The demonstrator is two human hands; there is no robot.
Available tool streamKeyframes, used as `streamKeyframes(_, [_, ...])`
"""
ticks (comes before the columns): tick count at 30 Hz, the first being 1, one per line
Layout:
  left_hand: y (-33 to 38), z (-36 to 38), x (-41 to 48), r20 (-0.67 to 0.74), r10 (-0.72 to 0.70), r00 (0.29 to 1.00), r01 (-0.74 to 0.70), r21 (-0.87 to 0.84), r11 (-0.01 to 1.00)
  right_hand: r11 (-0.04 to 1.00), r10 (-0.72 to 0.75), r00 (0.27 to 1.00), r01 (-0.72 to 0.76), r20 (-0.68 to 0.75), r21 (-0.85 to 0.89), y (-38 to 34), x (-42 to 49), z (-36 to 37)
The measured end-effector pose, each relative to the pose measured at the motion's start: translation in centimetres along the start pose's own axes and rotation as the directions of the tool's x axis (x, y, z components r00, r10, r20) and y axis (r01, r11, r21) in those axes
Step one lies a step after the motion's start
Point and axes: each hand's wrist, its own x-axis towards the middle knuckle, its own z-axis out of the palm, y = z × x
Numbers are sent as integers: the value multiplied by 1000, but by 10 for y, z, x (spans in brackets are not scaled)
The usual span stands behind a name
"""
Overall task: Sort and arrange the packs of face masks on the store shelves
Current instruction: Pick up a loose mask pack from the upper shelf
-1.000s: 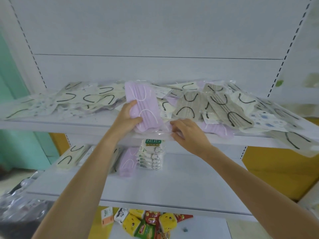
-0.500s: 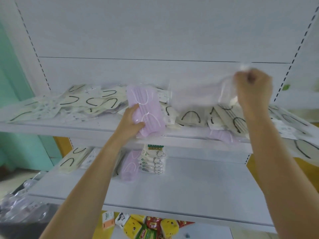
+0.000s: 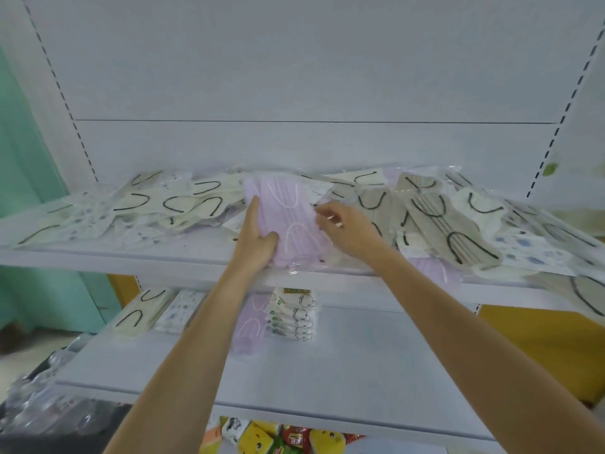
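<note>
A stack of lilac mask packs (image 3: 288, 221) lies at the front middle of the upper shelf (image 3: 98, 257). My left hand (image 3: 255, 237) grips the stack's left edge, thumb on top. My right hand (image 3: 347, 227) rests at the stack's right edge with fingers curled on the clear wrapping. Cream packs with black ear loops (image 3: 183, 204) spread to the left, grey-beige packs (image 3: 435, 217) to the right. Another lilac pack (image 3: 429, 268) lies partly under the right-hand heap.
The lower shelf (image 3: 360, 371) holds a cream pack (image 3: 140, 312), a patterned pack (image 3: 178, 311), a lilac stack (image 3: 250, 326) and a white boxed stack (image 3: 294, 314). Colourful packets (image 3: 278, 439) lie below. A clear bag heap (image 3: 39, 407) sits lower left.
My right hand, raised high at the right with a clear wrapped pack half a second ago, has come back down to the lilac stack's right edge. My left hand kept its grip.
</note>
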Motion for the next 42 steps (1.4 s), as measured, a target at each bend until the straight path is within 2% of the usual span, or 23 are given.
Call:
streamKeyframes(2, [1,5,3,3,5,1000,-5,4,1000,976,105,994,-109,-31,-191,12,21,-10])
streamKeyframes(5, [-2,11,8,-6,-9,1000,10,65,998,835,255,967,-205,29,-511,30,38,-13])
streamKeyframes(7, [-2,12,8,-8,-16,1000,17,89,996,786,266,964,-223,-11,-577,36,46,-12])
streamKeyframes(9, [-3,12,8,-14,-17,1000,18,88,996,774,255,965,-237,-54,-587,35,50,-12])
streamKeyframes(11, [-2,11,8,-9,-18,1000,19,86,996,827,234,969,-240,-76,-509,32,52,-12])
streamKeyframes(14, [-4,13,8,-22,-7,1000,9,110,994,968,195,979,-201,-49,-152,23,46,-11])
streamKeyframes(16, [-5,13,8,-45,3,999,2,111,994,985,170,982,-167,-76,42,10,39,-7])
streamKeyframes(19, [-5,14,6,-65,15,998,-8,113,994,976,101,975,-58,-199,211,-8,29,1])
streamKeyframes(22, [-3,14,5,-88,-16,996,20,48,999,990,-64,978,88,-200,110,-12,21,15])
streamKeyframes(25, [0,12,9,-92,-131,987,116,-147,982,958,-273,962,270,-15,-100,-3,15,33])
streamKeyframes(26, [1,12,10,-83,-127,988,114,-146,983,942,-306,951,308,39,-136,-1,14,35])
streamKeyframes(28, [0,11,10,-72,-77,994,69,-100,993,944,-298,945,313,131,-106,0,12,30])
streamKeyframes(30, [-3,10,11,-65,-49,997,47,-37,998,948,-301,943,312,143,-56,1,9,26])
streamKeyframes(31, [-4,10,11,-65,-37,997,36,-14,999,937,-313,945,323,94,-133,6,9,25])
streamKeyframes(32, [-5,11,10,-65,-27,997,28,3,1000,907,-311,949,309,39,-285,10,9,23])
streamKeyframes(34, [-7,11,8,-71,-3,997,4,10,1000,802,-192,981,171,23,-572,19,10,16])
streamKeyframes(36, [-7,11,6,-77,15,997,-16,-13,1000,775,-5,996,60,88,-629,25,11,8])
streamKeyframes(40, [-5,10,5,-128,49,991,-54,-38,998,833,141,976,-27,164,-552,28,18,-6])
streamKeyframes(42, [1,9,5,-160,107,981,-107,9,994,949,183,968,-128,172,-288,21,20,-11])
